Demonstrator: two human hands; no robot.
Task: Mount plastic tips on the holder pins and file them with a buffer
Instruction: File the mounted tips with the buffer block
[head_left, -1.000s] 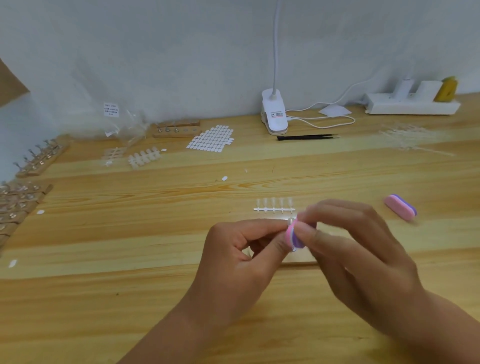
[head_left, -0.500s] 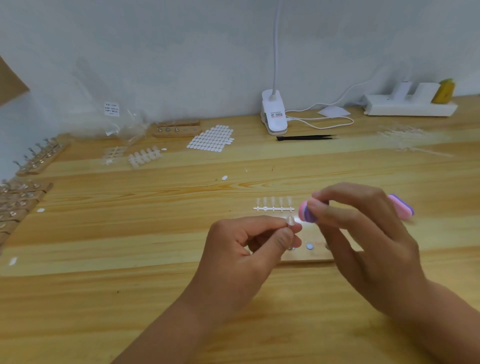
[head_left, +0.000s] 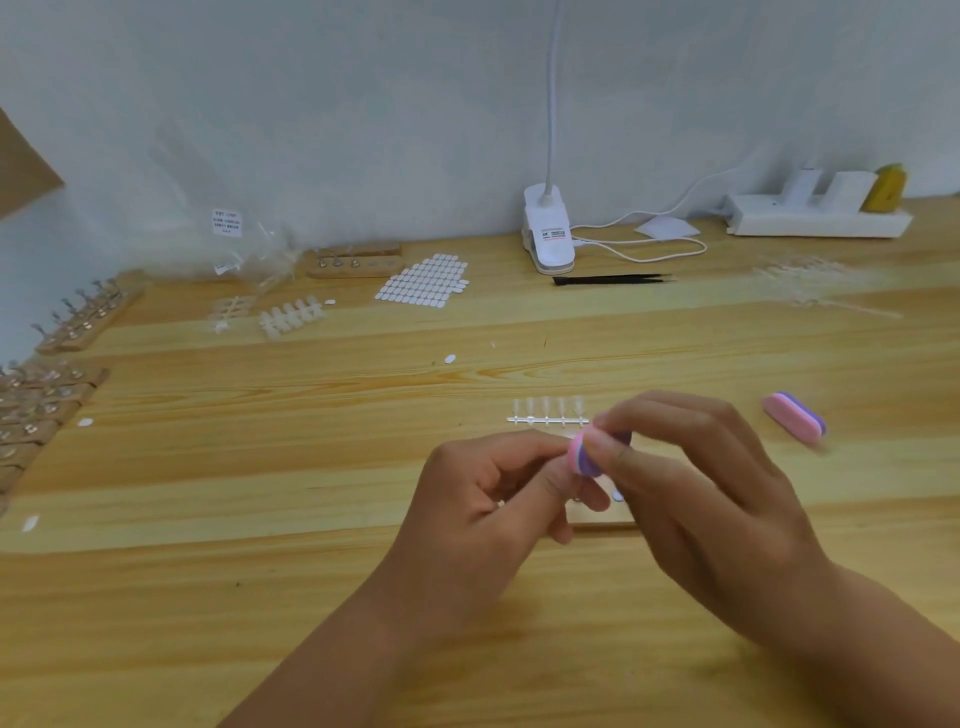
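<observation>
My right hand (head_left: 691, 488) pinches a small pink and purple buffer (head_left: 582, 456) between thumb and fingers. The buffer lies against the fingertips of my left hand (head_left: 498, 499), which are pinched together; the clear plastic tip they held a moment ago is hidden behind the buffer. Under both hands lies a wooden holder block (head_left: 602, 514), mostly covered, with one white sticker dot (head_left: 617, 496) showing on it. A clear strip of several plastic tips (head_left: 548, 413) lies on the table just behind the hands.
A second pink and purple buffer (head_left: 795, 425) lies to the right. Further back are a sheet of white stickers (head_left: 423, 280), white tip strips (head_left: 291, 322), black tweezers (head_left: 608, 280), a lamp clamp (head_left: 548, 239) and a power strip (head_left: 815, 221). Wooden holders (head_left: 83, 325) line the left edge.
My right hand drew the buffer away to the right half a second ago, then brought it back left against my left fingertips. The left hand has barely moved.
</observation>
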